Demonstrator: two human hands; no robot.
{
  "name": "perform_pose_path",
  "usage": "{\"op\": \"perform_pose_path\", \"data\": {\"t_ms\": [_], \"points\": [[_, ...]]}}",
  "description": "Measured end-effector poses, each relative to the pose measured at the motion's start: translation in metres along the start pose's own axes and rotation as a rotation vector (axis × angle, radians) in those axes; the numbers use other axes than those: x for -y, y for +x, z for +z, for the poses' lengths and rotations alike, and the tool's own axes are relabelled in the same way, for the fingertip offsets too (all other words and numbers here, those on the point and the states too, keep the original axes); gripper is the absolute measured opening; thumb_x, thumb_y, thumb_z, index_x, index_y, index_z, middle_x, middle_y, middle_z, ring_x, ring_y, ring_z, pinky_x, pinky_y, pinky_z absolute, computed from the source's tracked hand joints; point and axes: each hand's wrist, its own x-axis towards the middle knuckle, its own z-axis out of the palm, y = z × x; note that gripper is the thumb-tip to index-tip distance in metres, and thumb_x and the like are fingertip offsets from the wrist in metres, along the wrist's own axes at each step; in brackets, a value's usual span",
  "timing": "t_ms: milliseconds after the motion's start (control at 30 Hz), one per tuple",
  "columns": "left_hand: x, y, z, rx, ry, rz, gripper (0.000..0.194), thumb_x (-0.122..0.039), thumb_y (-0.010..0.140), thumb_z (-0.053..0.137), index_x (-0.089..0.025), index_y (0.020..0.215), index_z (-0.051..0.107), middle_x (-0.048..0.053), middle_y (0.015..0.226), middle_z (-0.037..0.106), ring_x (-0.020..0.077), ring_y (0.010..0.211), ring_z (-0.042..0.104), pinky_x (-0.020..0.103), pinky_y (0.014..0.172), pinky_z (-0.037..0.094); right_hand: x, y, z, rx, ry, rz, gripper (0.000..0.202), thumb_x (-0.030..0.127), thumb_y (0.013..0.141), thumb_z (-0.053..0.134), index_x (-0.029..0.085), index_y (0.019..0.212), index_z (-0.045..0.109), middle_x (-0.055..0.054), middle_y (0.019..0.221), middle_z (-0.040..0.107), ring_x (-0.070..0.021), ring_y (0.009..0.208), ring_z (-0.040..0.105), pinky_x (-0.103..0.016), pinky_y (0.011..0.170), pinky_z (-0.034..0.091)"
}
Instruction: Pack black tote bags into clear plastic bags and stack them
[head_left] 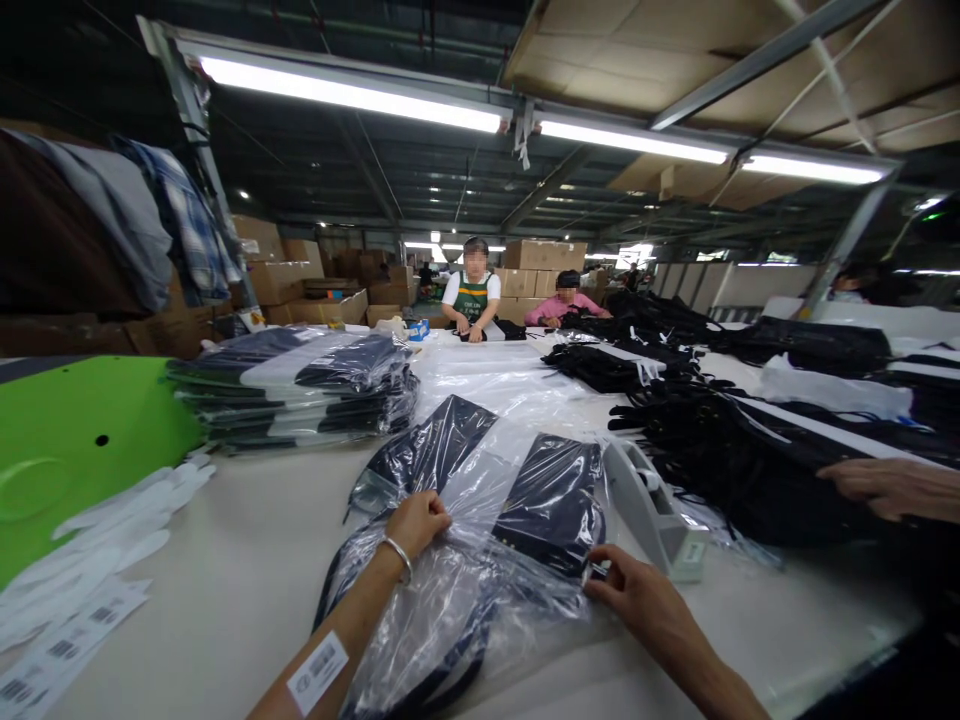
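Observation:
A dark navy fabric item with a pale strip across it lies in a clear plastic bag (pixel 442 590) on the table before me. Dark straps show through the film near its lower end. My left hand (pixel 418 521), with a bracelet at the wrist and a barcode label on the forearm, has its fingers closed on the film at the bag's middle. At the bag's right edge, my right hand (pixel 626 583) pinches the plastic between thumb and fingers. Just beyond it stands a grey tape dispenser (pixel 656 510).
Bagged items (pixel 300 390) are stacked at left, beside a green panel (pixel 90 440) and barcode label strips (pixel 71 640). Black fabric goods (pixel 765 460) are piled at right, where another person's hand (pixel 896 487) rests. Two people work across the table.

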Motion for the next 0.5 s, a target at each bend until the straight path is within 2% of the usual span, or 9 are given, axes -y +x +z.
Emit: {"op": "perform_pose_path", "data": {"t_ms": [67, 200, 267, 300, 367, 433, 500], "points": [[0.0, 0.0, 0.0, 0.0, -0.004, 0.004, 0.006, -0.024, 0.066, 0.065, -0.018, 0.067, 0.066, -0.001, 0.064, 0.067, 0.0151, 0.065, 0.061, 0.024, 0.057, 0.037, -0.012, -0.002, -0.028, -0.096, 0.015, 0.026, 0.029, 0.05, 0.075, 0.061, 0.028, 0.092, 0.07, 0.0, 0.066, 0.067, -0.0226, 0.062, 0.063, -0.031, 0.061, 0.044], [0.0, 0.0, -0.001, 0.003, -0.007, 0.006, 0.006, -0.024, 0.066, 0.065, -0.019, 0.067, 0.066, -0.002, 0.065, 0.068, 0.0149, 0.065, 0.061, 0.024, 0.057, 0.036, -0.042, 0.007, -0.095, -0.48, 0.013, 0.126, 0.045, 0.063, 0.072, 0.056, 0.027, 0.095, 0.07, -0.006, 0.091, 0.074, -0.0276, 0.078, 0.068, -0.036, 0.074, 0.049], [0.001, 0.0, 0.0, 0.005, -0.008, 0.007, 0.006, -0.024, 0.067, 0.065, -0.019, 0.067, 0.066, -0.002, 0.065, 0.068, 0.0148, 0.066, 0.061, 0.024, 0.058, 0.036, -0.06, 0.02, -0.116, -0.56, -0.012, 0.181, 0.048, 0.062, 0.07, 0.055, 0.024, 0.095, 0.07, -0.009, 0.098, 0.074, -0.031, 0.086, 0.067, -0.04, 0.079, 0.048], [0.002, 0.0, 0.0, 0.007, -0.008, 0.007, 0.006, -0.024, 0.067, 0.065, -0.019, 0.068, 0.066, -0.002, 0.065, 0.068, 0.0148, 0.066, 0.061, 0.024, 0.058, 0.036, -0.07, 0.028, -0.122, -0.53, 0.0, 0.213, 0.048, 0.062, 0.068, 0.056, 0.023, 0.091, 0.072, -0.011, 0.097, 0.074, -0.0323, 0.087, 0.067, -0.041, 0.079, 0.048], [0.002, 0.001, 0.001, 0.007, -0.007, 0.007, 0.005, -0.023, 0.067, 0.065, -0.018, 0.067, 0.066, -0.002, 0.065, 0.068, 0.0148, 0.066, 0.061, 0.024, 0.058, 0.036, -0.087, 0.044, -0.124, -0.378, 0.124, 0.291, 0.047, 0.063, 0.063, 0.061, 0.02, 0.079, 0.074, -0.015, 0.089, 0.074, -0.0337, 0.083, 0.067, -0.042, 0.073, 0.05], [0.003, 0.001, 0.001, 0.005, -0.008, 0.007, 0.005, -0.023, 0.067, 0.066, -0.018, 0.067, 0.065, -0.002, 0.065, 0.068, 0.0149, 0.066, 0.061, 0.024, 0.058, 0.036, -0.099, 0.057, -0.118, -0.218, 0.336, 0.345, 0.048, 0.063, 0.058, 0.068, 0.018, 0.069, 0.074, -0.017, 0.083, 0.074, -0.0323, 0.075, 0.068, -0.041, 0.066, 0.051], [0.003, 0.002, 0.001, 0.004, -0.009, 0.011, 0.005, -0.023, 0.066, 0.066, -0.018, 0.067, 0.065, -0.002, 0.064, 0.067, 0.015, 0.066, 0.061, 0.024, 0.058, 0.036, -0.103, 0.064, -0.111, -0.151, 0.492, 0.337, 0.046, 0.061, 0.054, 0.074, 0.017, 0.065, 0.075, -0.017, 0.081, 0.074, -0.03, 0.071, 0.068, -0.038, 0.062, 0.052]]}}
